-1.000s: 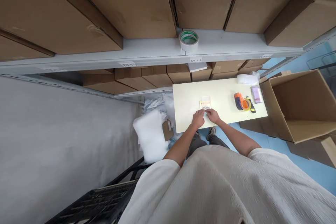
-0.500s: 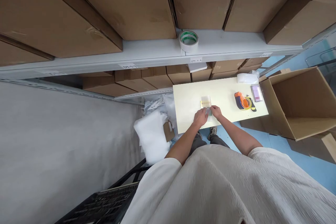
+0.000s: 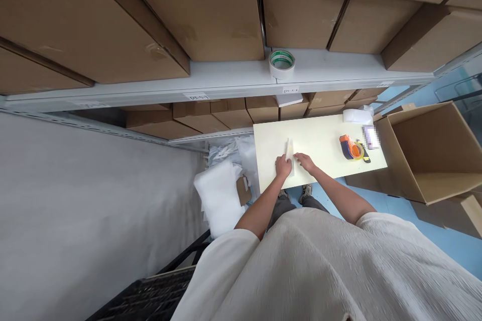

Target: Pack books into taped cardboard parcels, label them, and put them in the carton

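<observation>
Slim, pale rectangular packet [image 3: 289, 148], long axis pointing forward
Left hand [image 3: 283, 166] grasps it; right hand [image 3: 305, 162] angles in beside it, grip unclear.

The place looks like a packing corner in a stockroom or warehouse: brown cardboard boxes [image 3: 196, 20] stand in rows on grey metal shelving [image 3: 233, 79], whose edge bears handwritten code labels [image 3: 291, 90]. A small pale worktable [image 3: 316, 133] holds an orange tape dispenser [image 3: 348, 146], with a large open carton [image 3: 433, 148] at one end and white packing sheets [image 3: 219, 198] near the other.
</observation>
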### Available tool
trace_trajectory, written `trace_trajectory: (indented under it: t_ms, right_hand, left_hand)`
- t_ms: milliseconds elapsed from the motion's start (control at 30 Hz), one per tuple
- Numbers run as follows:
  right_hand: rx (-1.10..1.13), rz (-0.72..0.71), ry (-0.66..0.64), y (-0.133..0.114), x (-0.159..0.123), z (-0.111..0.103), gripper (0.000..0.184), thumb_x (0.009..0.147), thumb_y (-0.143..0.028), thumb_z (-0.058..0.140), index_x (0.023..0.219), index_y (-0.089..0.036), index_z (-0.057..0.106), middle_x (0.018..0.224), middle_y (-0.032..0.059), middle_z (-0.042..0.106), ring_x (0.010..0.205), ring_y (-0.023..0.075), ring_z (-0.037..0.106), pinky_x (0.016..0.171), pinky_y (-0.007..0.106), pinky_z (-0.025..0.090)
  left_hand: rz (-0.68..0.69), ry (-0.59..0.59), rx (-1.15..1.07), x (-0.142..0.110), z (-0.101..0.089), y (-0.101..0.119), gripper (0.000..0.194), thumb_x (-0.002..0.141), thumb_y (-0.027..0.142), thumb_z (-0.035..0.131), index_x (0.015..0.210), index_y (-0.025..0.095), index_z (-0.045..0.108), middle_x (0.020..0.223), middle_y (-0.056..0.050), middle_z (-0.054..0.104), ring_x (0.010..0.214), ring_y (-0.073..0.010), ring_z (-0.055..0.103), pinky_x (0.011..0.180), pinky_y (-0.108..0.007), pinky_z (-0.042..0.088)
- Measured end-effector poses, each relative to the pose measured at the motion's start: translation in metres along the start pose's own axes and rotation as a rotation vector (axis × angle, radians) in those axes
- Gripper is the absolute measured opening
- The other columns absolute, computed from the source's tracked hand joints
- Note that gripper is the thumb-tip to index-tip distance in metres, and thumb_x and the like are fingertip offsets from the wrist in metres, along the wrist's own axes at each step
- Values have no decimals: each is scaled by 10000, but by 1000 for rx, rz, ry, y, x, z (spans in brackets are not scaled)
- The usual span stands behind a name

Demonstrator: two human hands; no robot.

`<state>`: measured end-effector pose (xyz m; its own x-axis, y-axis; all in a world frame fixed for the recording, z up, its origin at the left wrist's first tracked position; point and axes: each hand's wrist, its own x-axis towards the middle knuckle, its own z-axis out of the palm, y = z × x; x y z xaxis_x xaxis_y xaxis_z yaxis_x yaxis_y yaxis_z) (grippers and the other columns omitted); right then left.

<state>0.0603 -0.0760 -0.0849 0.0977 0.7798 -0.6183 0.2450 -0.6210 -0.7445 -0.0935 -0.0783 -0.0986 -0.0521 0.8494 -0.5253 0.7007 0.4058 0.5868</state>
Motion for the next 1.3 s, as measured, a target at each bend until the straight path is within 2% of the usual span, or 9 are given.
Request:
trace_trajectory:
  t_ms: [133, 200, 367, 500, 567, 800, 900, 1033, 1300]
  right_hand:
    - [-71, -47, -11, 8, 2, 16, 348, 962, -497, 592, 1057, -224, 786, 1088, 54, 797, 1056, 245, 706, 955, 384, 592]
    - [-106, -86, -22, 11, 3, 22, 309, 969, -462, 595, 1027, -224, 784, 1097, 64, 797, 1108, 263, 705, 1006, 410, 587]
    - [-225, -137, 41, 15, 5, 32, 204, 912, -373, 709, 980, -202, 797, 1242, 124, 770, 1263, 325, 673, 1115, 449, 558]
    - [-279, -113, 75, 18, 3, 36, 234, 893, -329, 722, 1055, -180, 803, 1359, 147, 721, 1245, 302, 694, 1120, 413, 563]
    - [-289, -106, 88, 19, 2, 37, 263, 894, -310, 715, 1106, -178, 799, 1409, 153, 700, 1233, 281, 702, 1128, 405, 557]
    - [-275, -45, 106, 20, 0, 37, 267, 913, -256, 660, 1136, -181, 786, 1298, 128, 777, 1134, 258, 751, 1068, 403, 581]
    - [-277, -57, 135, 22, 1, 30, 277, 900, -263, 669, 1136, -182, 789, 1303, 125, 781, 1161, 263, 747, 1084, 411, 575]
    - [-286, -76, 164, 25, 6, 7, 295, 894, -279, 677, 1152, -189, 789, 1352, 122, 766, 1228, 269, 724, 1136, 429, 550]
    - [-286, -111, 180, 38, 13, -44, 329, 902, -301, 670, 1192, -196, 785, 1405, 130, 727, 1308, 294, 687, 1177, 457, 527]
  left_hand:
    - [-153, -40, 9, 17, -5, -17, 297, 1008, 322, 543, 1245, 251, 707, 1355, -154, 712, 1291, -350, 686, 1056, -466, 539]
    - [-167, -47, 12, 25, -7, -24, 279, 997, 330, 561, 1232, 260, 693, 1336, -164, 727, 1284, -379, 688, 1019, -513, 544]
    - [-124, 5, -4, 31, -10, -36, 310, 975, 289, 620, 1283, 301, 595, 1223, -106, 777, 1256, -348, 691, 1079, -549, 491]
    - [-63, 70, 42, 23, -16, -40, 252, 1003, 296, 602, 1253, 270, 615, 1379, -148, 694, 1378, -356, 609, 1123, -508, 474]
    - [-17, 101, 34, 17, -19, -41, 290, 1008, 276, 582, 1294, 246, 618, 1434, -174, 649, 1400, -352, 591, 1145, -483, 474]
    - [94, -30, -53, 3, -20, -47, 436, 949, 153, 587, 1380, 220, 601, 1393, -139, 693, 1329, -286, 653, 1123, -419, 526]
    - [112, -80, -136, 3, -15, -43, 471, 934, 152, 616, 1398, 233, 611, 1393, -116, 707, 1256, -263, 701, 1094, -408, 560]
    - [149, -141, -208, 5, -1, -30, 443, 922, 158, 646, 1362, 209, 661, 1408, -125, 697, 1229, -248, 721, 1104, -386, 568]
    - [221, -162, -192, 6, 31, 3, 425, 899, 154, 670, 1322, 177, 702, 1452, -150, 664, 1443, -272, 588, 1242, -377, 456]
